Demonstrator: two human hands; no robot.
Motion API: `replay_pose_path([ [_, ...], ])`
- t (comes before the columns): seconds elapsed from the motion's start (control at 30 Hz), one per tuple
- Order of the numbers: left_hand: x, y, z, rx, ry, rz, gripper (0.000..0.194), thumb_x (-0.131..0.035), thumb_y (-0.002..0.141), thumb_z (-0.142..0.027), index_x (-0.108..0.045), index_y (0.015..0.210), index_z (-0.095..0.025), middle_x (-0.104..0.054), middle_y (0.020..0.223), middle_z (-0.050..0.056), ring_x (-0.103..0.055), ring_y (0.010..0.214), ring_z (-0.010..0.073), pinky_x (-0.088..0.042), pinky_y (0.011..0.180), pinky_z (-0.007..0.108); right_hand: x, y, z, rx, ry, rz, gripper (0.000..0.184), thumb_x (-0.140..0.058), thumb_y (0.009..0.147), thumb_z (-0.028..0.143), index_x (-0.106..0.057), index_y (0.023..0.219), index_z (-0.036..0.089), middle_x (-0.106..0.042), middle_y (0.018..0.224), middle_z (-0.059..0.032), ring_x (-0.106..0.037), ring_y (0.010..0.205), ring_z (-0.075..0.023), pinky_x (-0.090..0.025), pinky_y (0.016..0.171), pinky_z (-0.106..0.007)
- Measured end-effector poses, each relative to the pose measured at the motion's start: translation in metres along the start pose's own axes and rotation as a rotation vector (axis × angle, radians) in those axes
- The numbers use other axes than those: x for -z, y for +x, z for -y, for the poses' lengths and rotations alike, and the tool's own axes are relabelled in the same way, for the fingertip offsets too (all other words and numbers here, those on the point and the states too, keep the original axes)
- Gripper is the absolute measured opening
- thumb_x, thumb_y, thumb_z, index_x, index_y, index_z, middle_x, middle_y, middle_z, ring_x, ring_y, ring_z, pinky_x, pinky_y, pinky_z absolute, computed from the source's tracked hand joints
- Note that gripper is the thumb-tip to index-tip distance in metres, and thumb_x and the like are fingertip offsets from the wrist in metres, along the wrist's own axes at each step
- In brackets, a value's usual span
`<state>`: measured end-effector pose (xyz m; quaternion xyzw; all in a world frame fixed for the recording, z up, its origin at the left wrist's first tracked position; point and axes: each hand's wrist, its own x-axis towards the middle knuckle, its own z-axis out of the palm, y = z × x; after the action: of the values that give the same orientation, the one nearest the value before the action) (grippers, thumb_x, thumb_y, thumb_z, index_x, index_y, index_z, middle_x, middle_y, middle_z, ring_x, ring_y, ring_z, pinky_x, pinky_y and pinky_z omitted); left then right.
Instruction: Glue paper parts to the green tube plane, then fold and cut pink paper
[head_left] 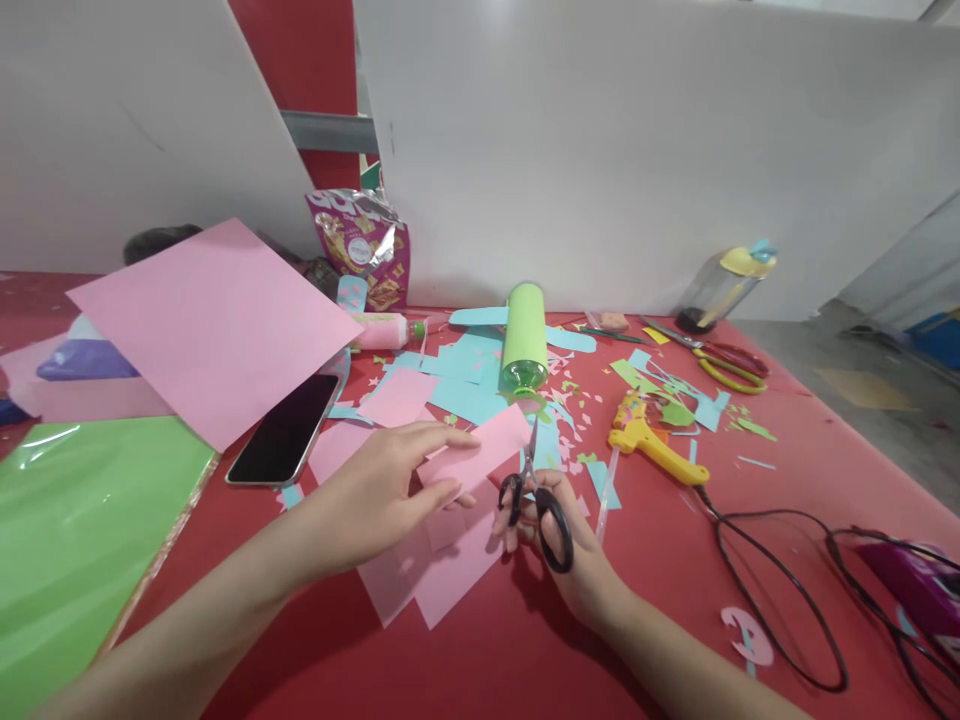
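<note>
My left hand (409, 478) pinches a small strip of pink paper (495, 442) between thumb and fingers, above the table's middle. In my right hand (570, 535) is a pair of black-handled scissors (553, 530), fingers through the loops and blades pointing away from me. The blades stand upright close to the strip's right end; whether they touch it I cannot tell. Beneath both hands lie larger pink sheets (420, 590). Just beyond them rests a green paper-wrapped bottle (526, 335) with light-blue wing-like pieces on its sides.
A yellow glue gun (660, 450) with a black cord lies on the right, near larger scissors (727, 370). To the left are a phone (281, 435), a large pink sheet (217, 325) and a green paper pack (97, 510). Paper scraps, a snack bag (364, 245) and a water bottle (724, 290) stand farther back.
</note>
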<state>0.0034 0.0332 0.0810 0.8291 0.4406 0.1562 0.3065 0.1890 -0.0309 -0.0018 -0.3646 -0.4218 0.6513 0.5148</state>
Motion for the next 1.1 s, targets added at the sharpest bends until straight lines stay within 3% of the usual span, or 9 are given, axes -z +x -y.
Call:
replay_pose_path([
  [0.17,0.000,-0.001,-0.001,0.008,0.000,-0.010,0.028,-0.047,0.078,-0.025,-0.055,0.105,-0.024,-0.058,0.110,0.003,-0.062,0.085,0.0165,-0.049,0.068,0.024,0.000,0.000,0.001,0.001,0.012,0.021,0.033,-0.051,0.075,0.052,-0.038,0.087,0.024,-0.050,0.082,0.0005,-0.051,0.065,-0.0105,-0.040,0.061,-0.027],
  [0.33,-0.001,-0.001,-0.003,0.011,0.011,0.015,0.029,-0.047,0.078,-0.024,-0.054,0.107,-0.024,-0.059,0.108,0.002,-0.062,0.071,0.0130,-0.049,0.066,0.024,-0.001,-0.001,0.002,0.006,0.005,0.006,0.034,-0.052,0.074,0.052,-0.038,0.088,0.025,-0.050,0.089,-0.0004,-0.051,0.064,-0.0101,-0.040,0.061,-0.027],
  [0.53,-0.006,-0.001,-0.005,0.008,0.016,-0.032,0.029,-0.047,0.078,-0.029,-0.056,0.105,-0.024,-0.061,0.105,0.003,-0.059,0.086,0.0190,-0.048,0.073,0.029,-0.003,-0.001,0.004,-0.006,-0.009,-0.025,0.034,-0.051,0.074,0.053,-0.036,0.089,0.025,-0.050,0.088,-0.0011,-0.050,0.063,-0.0116,-0.040,0.061,-0.028],
  [1.1,-0.010,-0.001,-0.005,0.020,-0.002,-0.012,0.029,-0.046,0.077,-0.027,-0.055,0.104,-0.023,-0.061,0.103,0.002,-0.058,0.084,0.0179,-0.048,0.070,0.027,-0.003,0.000,0.004,-0.003,-0.001,-0.027,0.030,-0.050,0.077,0.049,-0.036,0.087,0.025,-0.052,0.081,0.0005,-0.052,0.063,-0.0106,-0.039,0.061,-0.026],
])
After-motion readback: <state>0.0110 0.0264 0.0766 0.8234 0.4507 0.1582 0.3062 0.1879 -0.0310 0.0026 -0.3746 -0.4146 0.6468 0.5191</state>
